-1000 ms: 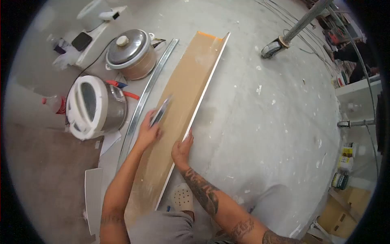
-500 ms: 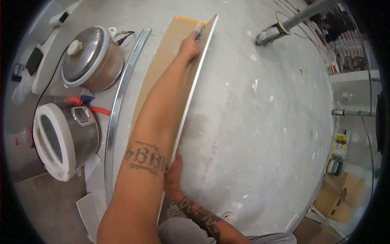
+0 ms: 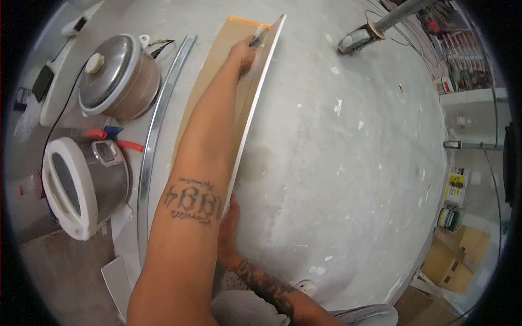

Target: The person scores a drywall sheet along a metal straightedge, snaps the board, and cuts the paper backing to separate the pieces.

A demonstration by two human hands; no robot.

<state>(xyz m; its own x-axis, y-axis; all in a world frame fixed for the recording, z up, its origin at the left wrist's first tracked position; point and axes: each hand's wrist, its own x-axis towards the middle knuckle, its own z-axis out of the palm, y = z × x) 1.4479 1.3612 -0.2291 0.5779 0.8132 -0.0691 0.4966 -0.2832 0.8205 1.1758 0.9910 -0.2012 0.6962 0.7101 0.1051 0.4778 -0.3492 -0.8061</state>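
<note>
A long board (image 3: 212, 70) with a brown paper face and an orange strip at its far end lies lengthwise, its right part folded up, with a white edge. Stretched along it, my left hand (image 3: 243, 56) is closed round a small dark tool (image 3: 259, 38), which looks like a utility knife, near the far end at the fold. My right hand (image 3: 229, 224) is at the board's near right side, gripping its edge, fingers partly hidden behind my left forearm.
A metal channel (image 3: 159, 119) lies left of the board. Beyond it stand a lidded pot (image 3: 111, 76) and a rice cooker (image 3: 87, 185). A metal pole (image 3: 402, 19) rests on the grey surface (image 3: 337, 179). Cardboard (image 3: 457, 261) and shelving (image 3: 473, 103) are at the right.
My left hand and the tool have shifted slightly up and left along with the board's far end. The whole view has also moved a little. My right hand stays by the board's edge.
</note>
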